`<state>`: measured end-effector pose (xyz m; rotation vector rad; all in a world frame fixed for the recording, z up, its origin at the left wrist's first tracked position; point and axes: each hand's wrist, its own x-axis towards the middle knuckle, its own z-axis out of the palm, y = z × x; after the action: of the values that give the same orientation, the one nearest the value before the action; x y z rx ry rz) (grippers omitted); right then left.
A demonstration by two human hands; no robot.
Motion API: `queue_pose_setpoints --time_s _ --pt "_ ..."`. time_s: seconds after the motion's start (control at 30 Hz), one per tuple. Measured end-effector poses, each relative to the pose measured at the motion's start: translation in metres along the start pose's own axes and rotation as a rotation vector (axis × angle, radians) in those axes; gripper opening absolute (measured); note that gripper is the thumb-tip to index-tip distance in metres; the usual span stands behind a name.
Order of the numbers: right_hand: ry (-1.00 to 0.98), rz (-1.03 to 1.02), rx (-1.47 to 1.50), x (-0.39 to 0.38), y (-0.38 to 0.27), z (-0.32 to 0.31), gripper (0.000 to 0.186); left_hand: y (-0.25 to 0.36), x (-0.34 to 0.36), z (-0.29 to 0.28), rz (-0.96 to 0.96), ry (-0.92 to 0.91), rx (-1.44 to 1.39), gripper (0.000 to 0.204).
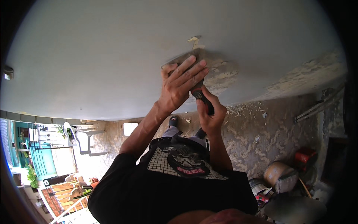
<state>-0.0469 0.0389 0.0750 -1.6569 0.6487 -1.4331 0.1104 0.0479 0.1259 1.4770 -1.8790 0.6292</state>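
Since the grey wall [112, 56] fills most of my feed, I read the rest against it; a rough, peeled patch [223, 74] breaks its surface just right of the hands. At its foot the patterned floor [242, 147] begins, with a pale chair [80, 140] toward its left edge and a round bucket [280, 174] near its right corner. The scraper [197, 90] lies against the wall, above the edge where wall and floor meet. I judge it light and stiff, its broad blade perhaps springing slightly, its handle possibly slick with dust; I would grip the handle firmly and back the blade from its flat side. I have the left hand [179, 80] laid over the blade, fingers long and barely parted, not wrapped round it; I cannot tell how much palm touches. The right hand [213, 112] is curled snugly about the handle, thumb alongside. The left forearm slants inward, while the right forearm stands steeper. Smallest of all, pale flakes [244, 109] litter the floor along the wall's edge
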Motion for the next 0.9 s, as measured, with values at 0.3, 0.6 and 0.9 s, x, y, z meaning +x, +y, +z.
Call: queue_pose_setpoints --time_s 0.3,0.6,0.9 --pt "-0.014 0.035 0.045 0.018 -0.007 0.000 0.041 -0.005 0.029 -0.012 0.049 0.029 0.062 0.037" --pt "0.013 -0.022 0.058 0.035 -0.013 0.002 0.042 -0.011 0.043 -0.012 0.076 0.047 0.067 0.040" --pt "0.048 -0.021 0.028 0.034 -0.017 -0.009 0.042 0.000 0.054 -0.009 0.103 0.095 0.012 0.040"
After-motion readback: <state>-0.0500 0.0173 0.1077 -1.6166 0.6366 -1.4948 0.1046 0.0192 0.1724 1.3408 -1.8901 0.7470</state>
